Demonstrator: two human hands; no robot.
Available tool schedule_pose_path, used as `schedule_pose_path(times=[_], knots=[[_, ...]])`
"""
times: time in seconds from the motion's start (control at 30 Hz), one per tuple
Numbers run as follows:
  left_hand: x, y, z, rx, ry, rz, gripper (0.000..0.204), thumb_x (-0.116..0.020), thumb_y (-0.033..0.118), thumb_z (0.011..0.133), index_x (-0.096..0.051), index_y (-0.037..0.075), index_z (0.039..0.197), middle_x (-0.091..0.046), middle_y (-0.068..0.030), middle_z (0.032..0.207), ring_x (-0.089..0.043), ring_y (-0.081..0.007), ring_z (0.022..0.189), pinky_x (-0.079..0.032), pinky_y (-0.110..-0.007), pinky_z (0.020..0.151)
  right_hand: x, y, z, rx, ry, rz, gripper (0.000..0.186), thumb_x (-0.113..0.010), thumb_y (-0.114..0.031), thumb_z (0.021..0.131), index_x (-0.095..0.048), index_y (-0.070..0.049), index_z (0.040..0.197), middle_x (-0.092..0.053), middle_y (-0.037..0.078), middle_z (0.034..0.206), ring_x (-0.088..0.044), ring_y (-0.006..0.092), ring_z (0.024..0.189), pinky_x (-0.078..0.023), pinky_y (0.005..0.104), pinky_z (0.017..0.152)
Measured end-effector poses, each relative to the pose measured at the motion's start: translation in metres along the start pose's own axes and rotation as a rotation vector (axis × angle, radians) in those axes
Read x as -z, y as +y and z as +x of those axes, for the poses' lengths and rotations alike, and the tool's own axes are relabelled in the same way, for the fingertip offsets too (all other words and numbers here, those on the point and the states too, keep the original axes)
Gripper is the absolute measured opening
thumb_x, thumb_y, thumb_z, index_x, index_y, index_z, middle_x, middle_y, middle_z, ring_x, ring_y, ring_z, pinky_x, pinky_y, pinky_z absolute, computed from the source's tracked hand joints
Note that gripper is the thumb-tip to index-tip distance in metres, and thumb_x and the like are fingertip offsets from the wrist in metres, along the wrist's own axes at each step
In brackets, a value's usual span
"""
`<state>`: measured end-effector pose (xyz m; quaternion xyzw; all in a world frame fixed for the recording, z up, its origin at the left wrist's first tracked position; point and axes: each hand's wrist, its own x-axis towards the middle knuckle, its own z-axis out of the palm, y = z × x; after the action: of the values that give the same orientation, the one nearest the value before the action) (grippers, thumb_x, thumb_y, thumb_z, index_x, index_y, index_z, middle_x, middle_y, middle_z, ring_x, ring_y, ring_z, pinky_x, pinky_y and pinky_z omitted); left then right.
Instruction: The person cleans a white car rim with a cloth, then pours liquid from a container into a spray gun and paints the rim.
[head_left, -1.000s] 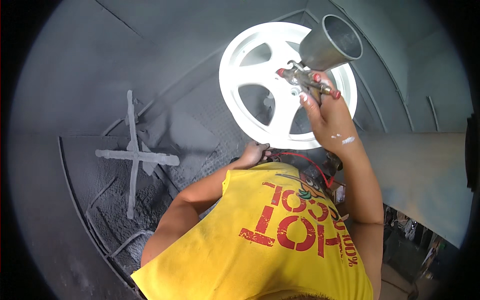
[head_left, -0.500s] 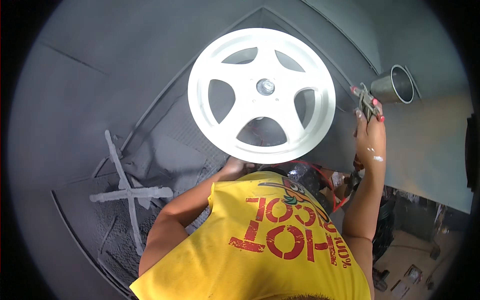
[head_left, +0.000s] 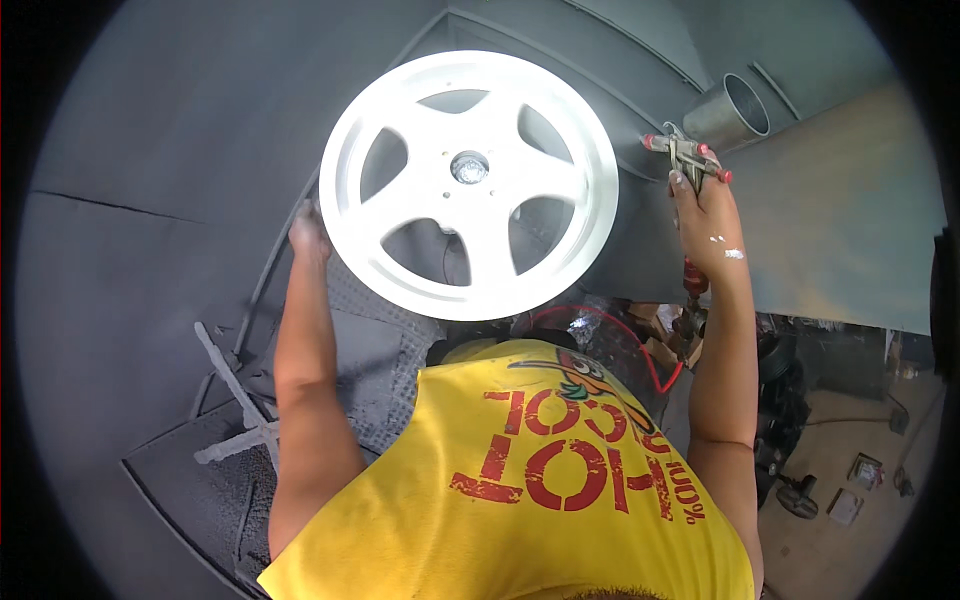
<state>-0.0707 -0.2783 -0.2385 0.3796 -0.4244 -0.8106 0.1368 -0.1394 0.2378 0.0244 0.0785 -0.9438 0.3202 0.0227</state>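
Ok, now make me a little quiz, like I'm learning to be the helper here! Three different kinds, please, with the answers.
1. How many spokes does the wheel have?
A) four
B) five
C) six

2. True or false: the shirt is yellow.

3. Fill the gap: the gun is in the person's ____ grip.

Key:
1. B, five.
2. True.
3. Right: the right grip is closed around it.
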Motion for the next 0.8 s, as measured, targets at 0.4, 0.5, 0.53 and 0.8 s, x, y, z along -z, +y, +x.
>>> schedule_pose_path(times=[0.4,0.5,0.53,0.8], knots=[[0.094,-0.152,-0.082,0.190,-0.007,0.159,0.050,-0.041,0.036,0.101,-0.054,-0.002,0.130,-0.063,-0.0146,0.120,-0.060,-0.0262,0.101,-0.048,-0.037,0.082,-0.001,0.011,0.015,0.075,-0.025,0.139,0.021,-0.052,-0.016,0.099,-0.057,0.004,0.106,-0.062,0.017,0.081,-0.063,0.0338,0.079,-0.048,0.0421,0.076],[0.120,-0.231,-0.151,0.555,0.056,0.330,0.044,-0.042,0.045,0.099,-0.059,0.008,0.117,-0.063,-0.0079,0.101,-0.055,-0.0213,0.078,-0.045,-0.036,0.067,0.000,0.020,0.018,0.096,-0.019,0.140,0.021,-0.052,-0.018,0.099,-0.057,0.003,0.098,-0.058,0.012,0.074,-0.059,0.0264,0.071,-0.046,0.0381,0.068],[0.155,-0.257,-0.172,0.664,-0.094,0.501,0.045,-0.045,0.047,0.099,-0.061,0.008,0.116,-0.064,-0.0068,0.096,-0.057,-0.0221,0.077,-0.048,-0.037,0.066,-0.004,0.024,0.022,0.161,-0.002,0.152,0.023,-0.052,-0.019,0.100,-0.058,0.001,0.091,-0.054,0.006,0.067,-0.055,0.0183,0.062,-0.043,0.0339,0.060],[0.094,-0.303,-0.273,0.827,0.028,0.531,0.040,-0.047,0.035,0.100,-0.060,0.006,0.125,-0.062,-0.0107,0.113,-0.057,-0.0256,0.098,-0.048,-0.040,0.085,0.004,0.047,0.012,0.054,-0.241,0.354,0.027,-0.051,-0.021,0.099,-0.063,0.001,0.109,-0.066,0.009,0.087,-0.058,0.0158,0.062,-0.047,0.0335,0.061]])
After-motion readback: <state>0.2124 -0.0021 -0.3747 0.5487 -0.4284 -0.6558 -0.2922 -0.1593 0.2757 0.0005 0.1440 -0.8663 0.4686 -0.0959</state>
